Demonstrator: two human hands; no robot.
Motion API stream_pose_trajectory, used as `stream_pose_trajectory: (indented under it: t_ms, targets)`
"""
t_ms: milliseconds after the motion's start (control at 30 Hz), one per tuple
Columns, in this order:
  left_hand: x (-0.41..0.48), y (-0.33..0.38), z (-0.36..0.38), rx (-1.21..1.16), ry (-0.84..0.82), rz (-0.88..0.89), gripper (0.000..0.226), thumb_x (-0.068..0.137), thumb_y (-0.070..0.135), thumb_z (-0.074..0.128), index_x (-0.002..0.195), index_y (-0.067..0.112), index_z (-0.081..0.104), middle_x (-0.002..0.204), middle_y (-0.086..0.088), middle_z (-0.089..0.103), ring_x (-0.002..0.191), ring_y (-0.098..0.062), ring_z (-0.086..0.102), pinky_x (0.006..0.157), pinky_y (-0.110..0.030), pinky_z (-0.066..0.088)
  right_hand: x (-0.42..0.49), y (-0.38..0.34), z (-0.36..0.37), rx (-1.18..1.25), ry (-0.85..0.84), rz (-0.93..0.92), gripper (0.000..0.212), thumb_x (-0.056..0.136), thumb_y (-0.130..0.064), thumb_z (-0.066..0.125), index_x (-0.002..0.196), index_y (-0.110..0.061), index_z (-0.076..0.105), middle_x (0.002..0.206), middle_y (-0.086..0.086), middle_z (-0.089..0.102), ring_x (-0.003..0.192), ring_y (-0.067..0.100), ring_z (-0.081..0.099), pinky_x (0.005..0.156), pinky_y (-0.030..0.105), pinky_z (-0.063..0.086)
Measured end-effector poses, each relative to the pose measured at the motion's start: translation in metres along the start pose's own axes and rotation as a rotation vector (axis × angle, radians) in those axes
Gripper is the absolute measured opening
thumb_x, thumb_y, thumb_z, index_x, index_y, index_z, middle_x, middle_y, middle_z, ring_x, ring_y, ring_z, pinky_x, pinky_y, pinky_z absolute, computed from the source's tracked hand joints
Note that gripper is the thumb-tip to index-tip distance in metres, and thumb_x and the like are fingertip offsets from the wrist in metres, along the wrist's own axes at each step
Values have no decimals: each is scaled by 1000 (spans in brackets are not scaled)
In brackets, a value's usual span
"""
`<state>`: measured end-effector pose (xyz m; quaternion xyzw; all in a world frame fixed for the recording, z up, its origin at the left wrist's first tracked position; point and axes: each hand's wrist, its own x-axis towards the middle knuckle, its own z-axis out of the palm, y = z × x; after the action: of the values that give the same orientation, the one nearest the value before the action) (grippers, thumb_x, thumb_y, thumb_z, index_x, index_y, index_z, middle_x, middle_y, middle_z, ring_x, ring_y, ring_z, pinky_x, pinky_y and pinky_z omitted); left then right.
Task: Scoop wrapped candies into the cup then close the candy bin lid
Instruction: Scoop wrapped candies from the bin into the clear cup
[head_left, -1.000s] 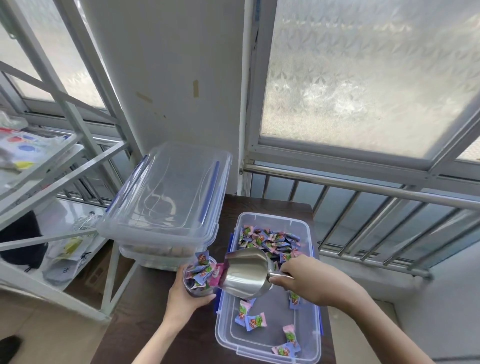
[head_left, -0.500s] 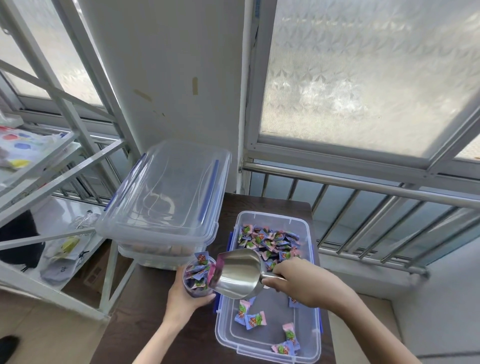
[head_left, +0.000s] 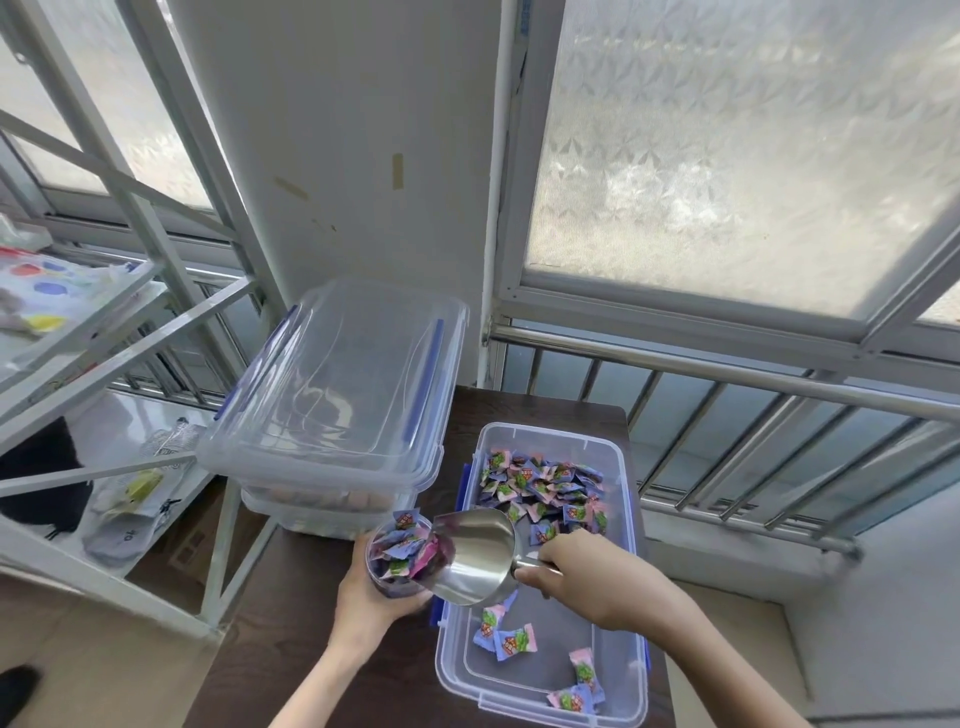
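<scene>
My left hand (head_left: 371, 597) grips a clear cup (head_left: 397, 558) full of wrapped candies, held just left of the open candy bin (head_left: 540, 701). My right hand (head_left: 587, 577) holds the handle of a steel scoop (head_left: 475, 558), tipped with its mouth against the cup's rim. Pink and blue wrapped candies (head_left: 545, 491) pile at the bin's far end, and a few lie loose near its front. The clear lid (head_left: 337, 384) with blue clips rests tilted on another container to the left.
The bin sits on a dark wooden table (head_left: 291, 654) against a wall and a frosted window. A steel railing (head_left: 727, 374) runs behind on the right. A white metal rack (head_left: 104, 332) stands to the left, with bags on the floor beneath it.
The scoop has tilted further toward the cup and shifted slightly left. The cup holds more candies than before. My left hand has stayed around the cup.
</scene>
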<state>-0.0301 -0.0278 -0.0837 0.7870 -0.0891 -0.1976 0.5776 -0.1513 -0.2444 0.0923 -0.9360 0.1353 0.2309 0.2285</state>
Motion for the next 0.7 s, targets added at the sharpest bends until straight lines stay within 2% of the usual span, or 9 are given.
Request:
stream_pose_trajectory:
  t_ms: [100, 200, 267, 367, 433, 500, 600, 700]
  targets:
    - [0, 2, 1, -1, 16, 7, 87, 37, 10, 95, 112, 29, 55, 101, 16, 73, 89, 6, 67, 75, -10, 54, -6, 2, -2, -4, -2, 29, 61, 95, -51, 37, 93, 5, 59, 89, 25, 65, 66, 21, 44, 60, 35, 33]
    - [3, 1, 0, -4, 29, -4, 88, 40, 1, 95, 116, 18, 55, 96, 6, 73, 84, 14, 65, 70, -2, 49, -14, 2, -9, -36, -2, 23, 53, 95, -51, 38, 78, -3, 52, 75, 13, 54, 65, 21, 43, 56, 35, 31]
    - [5, 2, 0, -3, 27, -6, 88, 42, -2, 94, 118, 17, 54, 102, 5, 70, 85, 17, 63, 70, 1, 47, -19, 0, -12, -37, -1, 15, 46, 95, -51, 38, 74, -11, 49, 73, 9, 51, 64, 23, 43, 54, 35, 30]
    - [6, 7, 1, 5, 20, -1, 85, 42, -1, 94, 112, 26, 55, 97, 11, 71, 84, 19, 62, 68, 2, 46, -21, -2, -13, -48, 13, 8, 49, 95, -51, 37, 74, -9, 50, 73, 10, 52, 63, 24, 44, 54, 34, 30]
    - [5, 10, 2, -7, 20, -6, 85, 35, 11, 94, 107, 34, 54, 90, 18, 73, 83, 20, 62, 67, 2, 46, -22, -3, -13, -60, 20, 0, 47, 95, -51, 37, 73, -11, 46, 71, 8, 48, 62, 23, 40, 51, 32, 27]
    - [4, 10, 1, -14, 22, -1, 85, 30, 23, 90, 106, 35, 54, 89, 18, 72, 83, 20, 62, 68, 3, 46, -24, -3, -14, -61, 20, 2, 45, 95, -52, 37, 74, -13, 46, 73, 8, 49, 64, 23, 40, 52, 33, 26]
    - [5, 5, 0, -1, 30, 4, 88, 37, 6, 96, 109, 33, 53, 97, 14, 68, 84, 21, 61, 69, 4, 45, -28, 6, -15, -22, 23, 40, 47, 94, -53, 37, 71, -14, 45, 68, 2, 46, 61, 20, 40, 53, 32, 27]
    - [6, -2, -2, 34, 44, 12, 89, 42, 0, 94, 105, 43, 48, 101, 16, 66, 88, 23, 59, 72, 5, 43, -32, 19, -14, 50, -1, 109, 43, 96, -49, 38, 67, -18, 45, 60, -6, 46, 56, 14, 43, 52, 26, 32]
